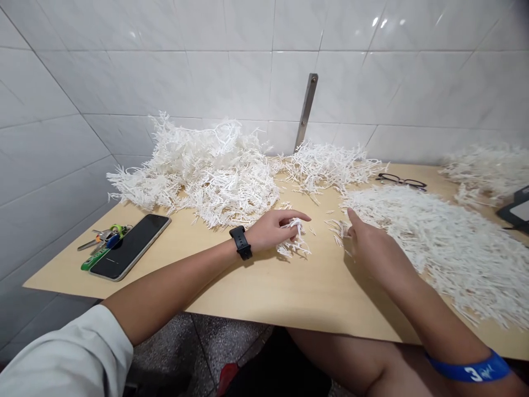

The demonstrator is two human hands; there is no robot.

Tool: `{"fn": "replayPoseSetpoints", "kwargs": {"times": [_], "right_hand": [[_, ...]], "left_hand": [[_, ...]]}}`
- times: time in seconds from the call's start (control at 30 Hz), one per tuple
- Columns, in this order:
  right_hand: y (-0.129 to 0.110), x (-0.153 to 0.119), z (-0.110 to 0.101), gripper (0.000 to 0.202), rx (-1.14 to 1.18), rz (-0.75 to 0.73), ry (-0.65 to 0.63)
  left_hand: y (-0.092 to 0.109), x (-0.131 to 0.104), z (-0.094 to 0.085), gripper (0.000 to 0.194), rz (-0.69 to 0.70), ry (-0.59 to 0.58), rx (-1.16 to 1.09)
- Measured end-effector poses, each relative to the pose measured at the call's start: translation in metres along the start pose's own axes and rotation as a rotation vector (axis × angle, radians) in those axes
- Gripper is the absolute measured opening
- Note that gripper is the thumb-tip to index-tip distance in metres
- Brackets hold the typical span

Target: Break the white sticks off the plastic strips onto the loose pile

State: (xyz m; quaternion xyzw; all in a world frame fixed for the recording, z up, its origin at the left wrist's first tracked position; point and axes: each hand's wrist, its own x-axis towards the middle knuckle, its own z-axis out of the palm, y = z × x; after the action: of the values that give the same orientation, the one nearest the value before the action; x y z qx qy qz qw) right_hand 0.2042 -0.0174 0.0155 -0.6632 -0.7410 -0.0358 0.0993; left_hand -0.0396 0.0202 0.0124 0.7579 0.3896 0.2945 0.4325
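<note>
My left hand [278, 230], with a black watch on its wrist, pinches a small tuft of white branched plastic strands [294, 245] just above the table. My right hand [367, 242] is to the right of it, index finger pointing forward and the other fingers curled under. A few short white pieces [339, 229] lie against its fingertips; whether they are gripped is hidden. A large heap of tangled white strands [215, 171] rises behind my left hand. Beside my right hand spreads a wide flat layer of short, separate white pieces [438, 237].
A phone [131, 245] and a bunch of keys [103, 240] lie at the table's left. Eyeglasses [401, 181] rest near the back, right of a smaller strand pile [330, 164]. A metal bar [306, 113] stands against the tiled wall. A dark device [516, 212] stands at the right edge.
</note>
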Motion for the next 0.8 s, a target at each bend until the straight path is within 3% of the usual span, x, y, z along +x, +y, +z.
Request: {"fn": "replayPoseSetpoints", "kwargs": {"times": [0.1,0.3,0.43,0.5,0.57,0.67,0.8], "right_hand": [[-0.001,-0.001,-0.005,0.038,-0.07,0.024,0.013],[-0.008,-0.002,-0.01,0.051,-0.088,0.038,0.0],[-0.012,-0.004,-0.01,0.034,-0.042,0.078,-0.03],[-0.017,-0.004,-0.012,0.029,0.106,0.075,-0.011],[-0.027,-0.005,-0.013,0.037,0.34,0.051,-0.043],[-0.045,-0.004,-0.008,0.058,0.674,0.033,-0.194],[-0.059,-0.001,0.006,0.062,0.959,0.062,-0.409]], "left_hand": [[0.005,-0.002,0.002,0.034,0.006,-0.021,0.015],[0.005,-0.004,0.004,0.034,-0.03,-0.061,0.061],[0.002,-0.003,0.004,0.034,-0.036,-0.044,0.147],[0.001,-0.003,0.006,0.033,-0.006,-0.014,0.253],[0.0,-0.003,0.008,0.03,0.06,0.004,0.399],[0.002,-0.005,0.014,0.029,0.186,0.001,0.615],[0.008,-0.011,0.02,0.028,0.264,-0.002,0.793]]}}
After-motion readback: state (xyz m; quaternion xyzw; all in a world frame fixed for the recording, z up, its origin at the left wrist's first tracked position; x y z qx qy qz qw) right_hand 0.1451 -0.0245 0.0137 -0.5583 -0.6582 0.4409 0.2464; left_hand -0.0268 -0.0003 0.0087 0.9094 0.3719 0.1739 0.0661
